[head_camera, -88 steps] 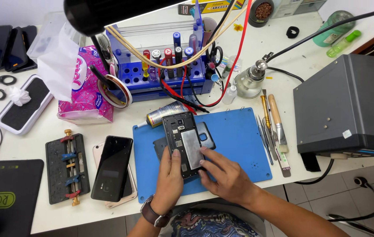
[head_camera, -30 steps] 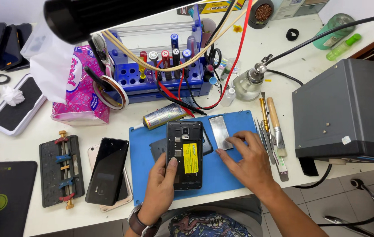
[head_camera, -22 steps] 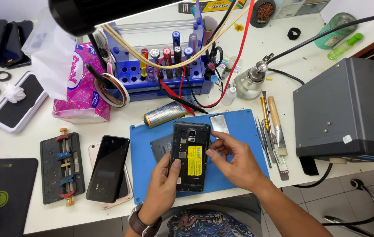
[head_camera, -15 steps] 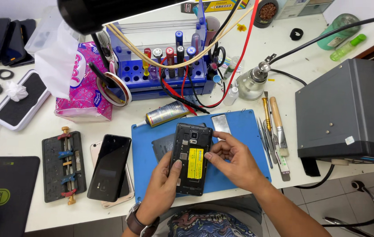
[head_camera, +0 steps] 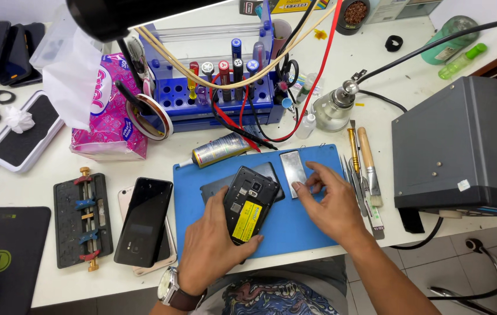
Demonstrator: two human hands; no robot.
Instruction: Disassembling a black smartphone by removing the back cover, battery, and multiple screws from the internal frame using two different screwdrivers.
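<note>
On the blue work mat [head_camera: 307, 233] at the tabletop's near edge, the left hand [head_camera: 213, 245] grips an opened smartphone [head_camera: 249, 201] with a yellow-labelled battery, tilted, its top toward the mat's far side. Just right of the phone, the right hand [head_camera: 333, 204] rests open, fingertips [head_camera: 296, 186] touching a silvery metal plate [head_camera: 293, 166] lying flat on the mat. A glue tube [head_camera: 219, 150] lies across the mat's far left corner. Left of the mat lies a black phone [head_camera: 144, 221], screen up.

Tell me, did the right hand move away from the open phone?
Yes. The right hand left the open phone and slid right across the blue mat to the silver battery.
</note>
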